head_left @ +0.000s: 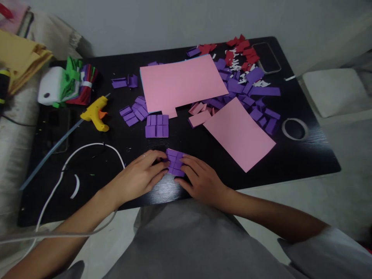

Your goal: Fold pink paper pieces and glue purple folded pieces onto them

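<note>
Near the front edge of the black table, a small purple folded-paper panel (175, 162) lies between my hands. My left hand (142, 172) grips its left side with bent fingers. On its right side, the fingers of my right hand (200, 178) are closed over the edge, thumb at the lower corner. Just beyond sits a similar purple panel (157, 126) made of folded strips. Left of that one are more purple folded pieces (135, 111). A large pink paper sheet (183, 81) rests behind them, and another pink sheet (240, 133) lies to the right.
A yellow glue gun (97, 112) with a long glue stick lies at the left, near a looping white cable (62, 174). Purple strips (235, 85) and red paper pieces (245, 50) are heaped at the back right. A tape roll (295, 129) is near the right edge.
</note>
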A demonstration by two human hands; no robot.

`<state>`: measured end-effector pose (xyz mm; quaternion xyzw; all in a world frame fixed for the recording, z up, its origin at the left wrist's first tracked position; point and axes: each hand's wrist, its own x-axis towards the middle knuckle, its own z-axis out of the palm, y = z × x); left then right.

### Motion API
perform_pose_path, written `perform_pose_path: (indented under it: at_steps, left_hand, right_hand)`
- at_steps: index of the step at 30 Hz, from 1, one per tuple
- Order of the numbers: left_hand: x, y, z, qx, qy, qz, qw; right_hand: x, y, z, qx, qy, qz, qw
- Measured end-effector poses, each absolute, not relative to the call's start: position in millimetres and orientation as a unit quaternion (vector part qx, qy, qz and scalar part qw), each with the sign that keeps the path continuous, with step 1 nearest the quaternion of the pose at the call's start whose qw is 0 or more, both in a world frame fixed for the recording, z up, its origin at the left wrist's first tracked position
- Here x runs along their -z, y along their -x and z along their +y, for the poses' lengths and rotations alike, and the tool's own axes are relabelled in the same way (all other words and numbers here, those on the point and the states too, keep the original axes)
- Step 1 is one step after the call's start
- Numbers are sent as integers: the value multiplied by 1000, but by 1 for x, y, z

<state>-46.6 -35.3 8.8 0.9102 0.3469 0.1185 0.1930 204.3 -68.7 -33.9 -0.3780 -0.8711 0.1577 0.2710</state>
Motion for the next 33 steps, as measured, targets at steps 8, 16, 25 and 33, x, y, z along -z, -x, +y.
perform_pose_path:
  at_steps: [8,16,25,33]
  left_hand:
    - [-1,52,-34,-132,-912,355,158]
    - [5,47,-28,-132,-925,327,142]
    - [12,48,-31,-137,-936,312,92]
    - [13,46,-32,-130,-939,311,69]
  right_hand:
    - [28,-210,-44,-193,322,-888,264]
    - [31,-213,-40,-187,312,-891,273]
    - [34,-209,-38,-160,324,-883,300]
    - [35,-209,-39,-168,331,-879,299]
